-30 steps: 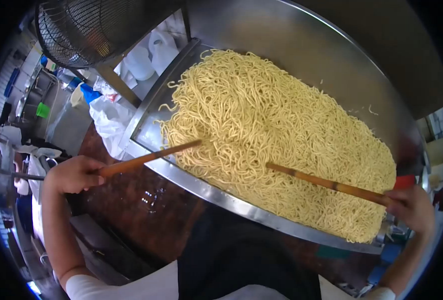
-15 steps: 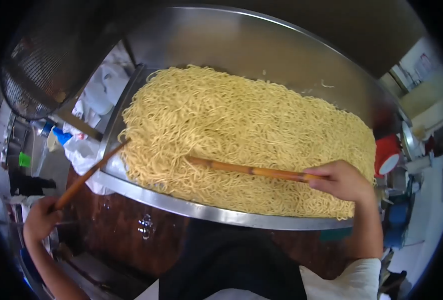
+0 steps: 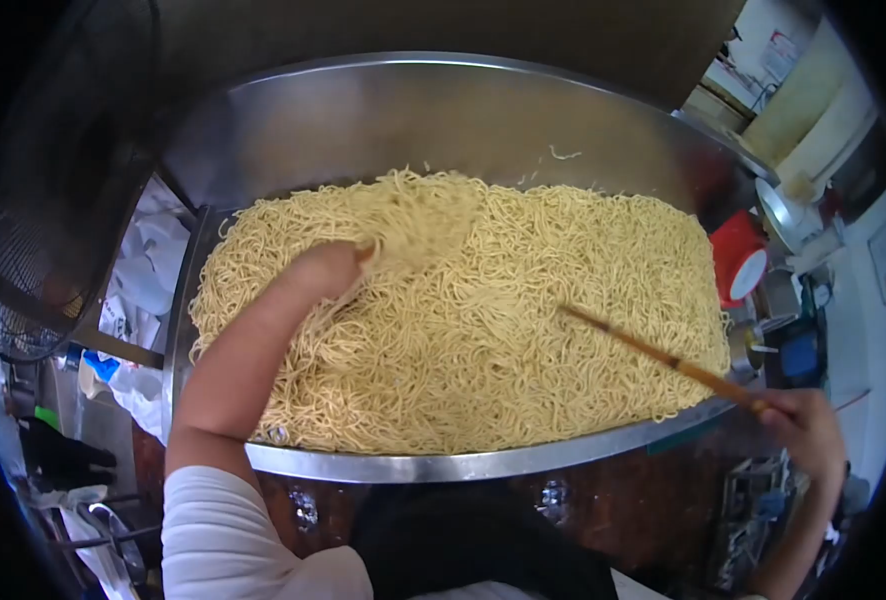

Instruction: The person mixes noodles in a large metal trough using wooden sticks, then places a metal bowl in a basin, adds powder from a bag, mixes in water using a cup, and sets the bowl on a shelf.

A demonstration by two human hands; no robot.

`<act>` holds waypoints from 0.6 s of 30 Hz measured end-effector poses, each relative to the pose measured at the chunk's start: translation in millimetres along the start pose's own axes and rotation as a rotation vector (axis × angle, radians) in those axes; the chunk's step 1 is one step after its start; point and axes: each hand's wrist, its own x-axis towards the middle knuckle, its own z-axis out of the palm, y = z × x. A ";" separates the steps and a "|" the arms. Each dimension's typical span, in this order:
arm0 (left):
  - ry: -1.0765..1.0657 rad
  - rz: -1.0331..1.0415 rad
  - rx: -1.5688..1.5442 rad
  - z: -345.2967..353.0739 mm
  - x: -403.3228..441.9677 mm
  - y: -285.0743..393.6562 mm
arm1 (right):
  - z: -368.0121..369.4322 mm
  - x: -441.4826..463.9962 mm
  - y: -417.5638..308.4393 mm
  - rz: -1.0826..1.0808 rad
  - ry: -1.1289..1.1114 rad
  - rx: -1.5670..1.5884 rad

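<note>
A wide heap of yellow noodles point(image 3: 503, 340) fills the metal tray point(image 3: 393, 466). My left hand point(image 3: 331, 270) reaches over the left part of the heap, closed on a wooden stick point(image 3: 366, 252). Only a short piece of that stick shows; noodles blurred by motion are lifted around it. My right hand point(image 3: 801, 425) is closed round the end of a second wooden stick point(image 3: 663, 357) at the tray's right front. That stick slants up and left over the noodles, its tip near the heap's middle right.
A wire-guarded fan point(image 3: 23, 280) stands at the left, near white plastic bags point(image 3: 143, 395). Behind the noodles rises a metal back panel point(image 3: 413, 120). A red container point(image 3: 738, 258) and a metal lid point(image 3: 778, 215) are at the right. The floor point(image 3: 603, 505) looks wet.
My left hand has moved from outside the tray's left front onto the noodles, stirring some up. My right hand first went left, then back right with its stick. The view has shifted.
</note>
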 end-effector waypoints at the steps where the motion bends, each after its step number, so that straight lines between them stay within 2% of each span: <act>1: 0.009 0.065 -0.015 12.6 -0.5 5.1 | 18.5 21.7 4.3 -0.045 -0.096 -0.074; 2: 0.007 0.059 -0.018 20.1 -10.3 -1.7 | 37.2 54.8 -0.1 0.026 -0.258 -0.189; 3: -0.050 0.086 -0.151 25.9 -24.1 -15.4 | 70.1 90.2 -3.2 -0.044 -0.217 -0.042; 4: -0.110 0.113 -0.277 26.8 -34.9 -28.4 | 111.3 140.1 -2.3 -0.139 -0.173 -0.053; 5: -0.114 0.110 -0.270 24.2 -42.5 -36.0 | 131.8 171.3 -54.3 -0.144 -0.188 0.037; 6: 0.017 0.018 -0.254 21.5 -51.0 -42.0 | 171.2 208.3 -86.2 -0.272 -0.114 0.046; 7: 0.149 -0.072 -0.235 20.2 -57.6 -49.2 | 193.0 218.8 -136.3 -0.191 -0.117 0.150; 8: 0.150 -0.075 -0.231 25.6 -58.6 -60.2 | 203.2 219.2 -173.4 -0.269 -0.091 0.014; 10: 0.258 -0.165 -0.202 38.5 -64.2 -82.6 | 195.6 201.3 -182.5 -0.332 -0.112 -0.056; 11: 0.193 -0.147 -0.198 41.0 -80.9 -97.0 | 191.4 187.3 -186.2 -0.384 -0.138 -0.136; 14: 0.010 -0.080 -0.195 12.9 -173.1 -141.9 | 135.7 146.0 -98.2 -0.400 -0.196 -0.061; 15: -0.057 -0.160 -0.264 -2.3 -205.8 -156.6 | 100.3 132.1 -77.4 -0.360 -0.282 0.010; 16: -0.145 -0.331 -0.410 -20.4 -237.0 -163.0 | 61.3 118.5 -74.4 -0.312 -0.372 -0.094; 17: -0.139 -0.335 -0.409 -26.9 -248.5 -169.7 | 42.9 114.3 -55.9 -0.301 -0.415 -0.153; 18: -0.164 -0.478 -0.466 -32.6 -256.0 -175.5 | 28.2 108.8 -68.8 -0.220 -0.475 -0.162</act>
